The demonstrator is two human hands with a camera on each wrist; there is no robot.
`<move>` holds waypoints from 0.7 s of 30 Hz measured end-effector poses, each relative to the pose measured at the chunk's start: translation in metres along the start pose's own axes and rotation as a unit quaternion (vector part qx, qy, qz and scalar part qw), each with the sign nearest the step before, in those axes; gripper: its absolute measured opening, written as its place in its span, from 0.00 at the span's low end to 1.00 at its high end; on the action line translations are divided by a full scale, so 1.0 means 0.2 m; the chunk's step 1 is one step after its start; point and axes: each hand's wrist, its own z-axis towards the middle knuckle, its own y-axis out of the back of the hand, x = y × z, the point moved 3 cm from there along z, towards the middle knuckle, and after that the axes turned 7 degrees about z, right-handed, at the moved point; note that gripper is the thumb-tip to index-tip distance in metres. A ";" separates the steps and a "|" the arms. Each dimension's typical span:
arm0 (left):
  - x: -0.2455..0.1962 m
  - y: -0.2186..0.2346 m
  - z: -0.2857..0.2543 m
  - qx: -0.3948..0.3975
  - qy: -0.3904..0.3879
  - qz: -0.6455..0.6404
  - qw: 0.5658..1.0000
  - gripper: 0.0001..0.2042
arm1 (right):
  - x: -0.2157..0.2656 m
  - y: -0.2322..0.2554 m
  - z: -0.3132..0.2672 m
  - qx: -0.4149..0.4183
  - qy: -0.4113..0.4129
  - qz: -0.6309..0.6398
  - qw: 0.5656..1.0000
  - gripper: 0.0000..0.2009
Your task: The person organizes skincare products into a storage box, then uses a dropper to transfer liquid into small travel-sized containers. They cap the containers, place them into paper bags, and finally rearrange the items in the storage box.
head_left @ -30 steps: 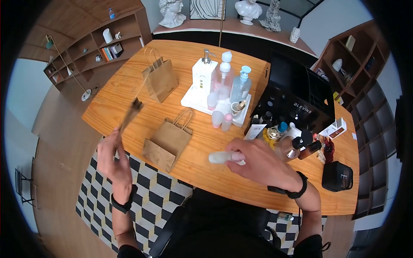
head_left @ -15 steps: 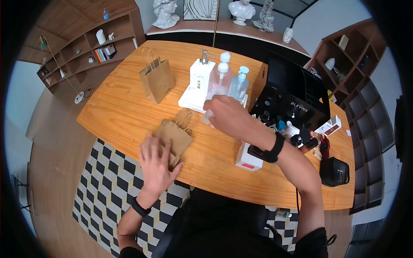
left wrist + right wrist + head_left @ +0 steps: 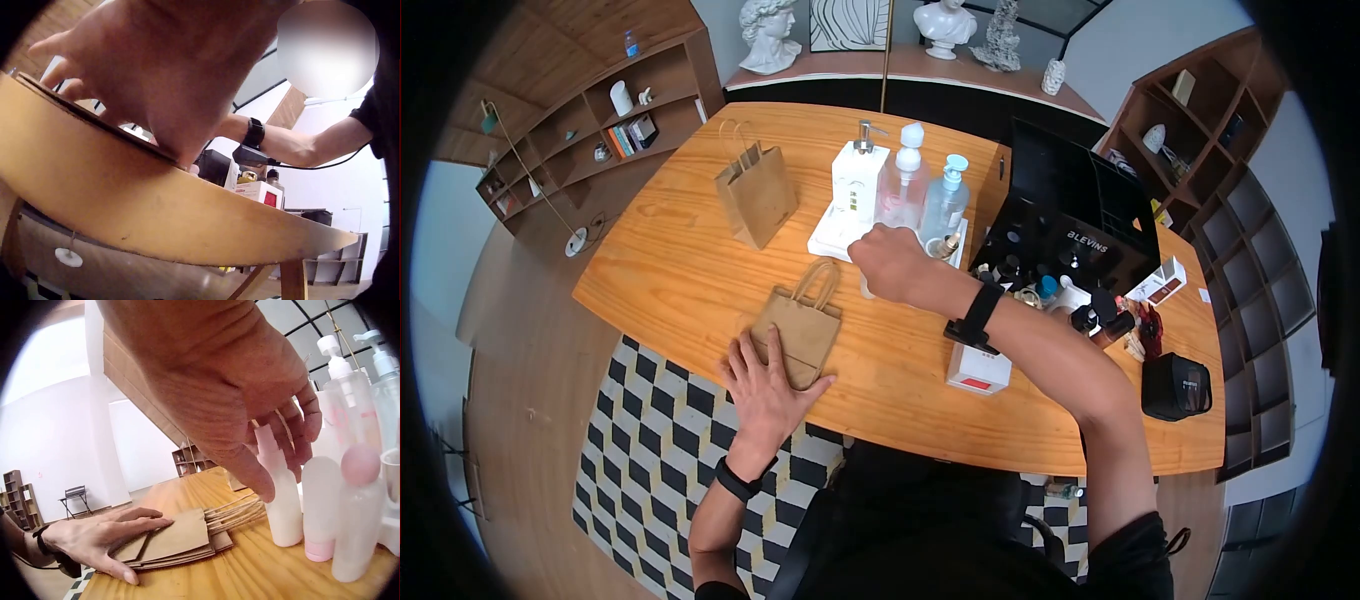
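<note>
My left hand [image 3: 765,400] rests with spread fingers on folded brown paper bags [image 3: 808,328] near the table's front edge; in the right wrist view they lie flat in a stack, twisted handles pointing away. My right hand [image 3: 890,265] is in front of the white tray [image 3: 825,238]. Its thumb and fingers hold the pink neck of a small pale squeeze bottle [image 3: 284,512], upright on the table. Right beside that bottle are another small bottle with a pink base [image 3: 320,506] and one with a round pink cap [image 3: 359,519].
On the tray are a white soap dispenser [image 3: 860,185], a pink pump bottle [image 3: 902,190] and a blue pump bottle [image 3: 944,205]. An upright paper bag [image 3: 758,205] is at left. At right are a black case [image 3: 1080,190], several cosmetics and a white box [image 3: 980,368].
My left hand has come down from the left, where it held up a thin brown thing, onto the bags. The right hand has carried the small bottle forward and left to the tray's front.
</note>
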 end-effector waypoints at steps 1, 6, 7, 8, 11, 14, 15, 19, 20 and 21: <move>0.00 -0.01 0.01 0.005 0.008 -0.033 0.999 0.51 | 0.01 0.03 -0.02 0.000 -0.002 0.001 1.000 0.07; 0.00 0.05 0.07 0.125 0.061 -0.080 0.987 0.51 | 0.02 0.24 -0.18 -0.118 0.042 0.016 0.992 0.10; 0.00 0.05 0.08 0.143 0.065 -0.085 0.984 0.51 | 0.03 0.30 -0.24 -0.118 0.042 0.016 0.992 0.10; 0.00 0.05 0.08 0.162 0.067 -0.089 0.980 0.51 | 0.06 0.36 -0.31 -0.139 0.037 0.042 0.989 0.11; 0.01 -0.02 0.05 0.060 0.024 -0.051 0.997 0.51 | 0.07 0.42 -0.47 -0.195 0.058 0.080 0.976 0.10; 0.00 -0.01 0.04 0.026 0.025 -0.027 0.999 0.52 | 0.12 0.46 -0.65 -0.193 0.054 0.113 0.973 0.11; 0.00 0.00 0.05 0.026 0.025 -0.025 0.999 0.52 | 0.13 0.46 -0.70 -0.172 0.042 0.130 0.976 0.12; 0.00 0.02 0.11 0.087 0.024 -0.062 0.994 0.53 | 0.17 0.43 -0.88 -0.137 0.030 0.183 0.973 0.12; 0.00 0.02 0.11 0.105 0.032 -0.063 0.992 0.53 | 0.18 0.41 -0.91 -0.131 0.029 0.177 0.975 0.12; 0.00 0.02 0.12 0.105 0.032 -0.062 0.992 0.53 | 0.19 0.40 -0.94 -0.132 0.029 0.178 0.975 0.12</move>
